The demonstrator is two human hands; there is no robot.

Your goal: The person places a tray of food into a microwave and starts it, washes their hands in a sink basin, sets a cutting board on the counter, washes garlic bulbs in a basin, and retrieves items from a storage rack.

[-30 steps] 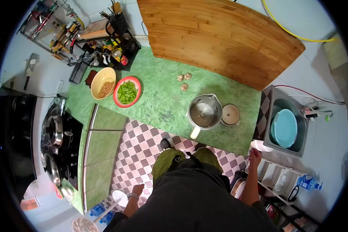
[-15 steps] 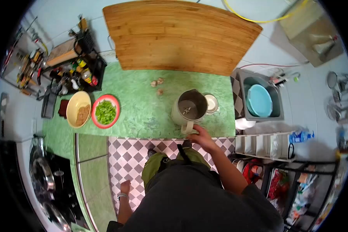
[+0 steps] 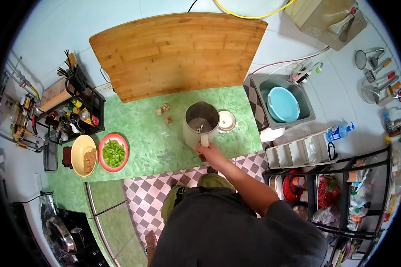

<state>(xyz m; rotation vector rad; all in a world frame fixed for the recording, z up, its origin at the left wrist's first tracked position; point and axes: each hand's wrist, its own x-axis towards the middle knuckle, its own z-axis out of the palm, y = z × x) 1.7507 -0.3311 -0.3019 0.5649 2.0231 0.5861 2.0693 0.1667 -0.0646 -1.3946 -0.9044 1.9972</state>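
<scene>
Jug on the head view: centre of frame, over the green counter, open mouth up, handle toward the person; can't tell from where I stand whether its base touches down. Pale marks at the bottom inside, too small to name.

Right hand closed round the lower part of that handle, fingers wrapped, knuckles out. Right arm runs diagonally from the shoulder at lower right up to the jug, elbow only slightly bent.

Left hand hangs low at bottom, left of centre, beside the person's body, wristband just below it. Fingers unclear; can't tell whether open or curled.

Round white piece just right of the jug. Garlic bulbs upper left of it. Red-rimmed plate with chopped greens farther left, yellow bowl beside that.
</scene>
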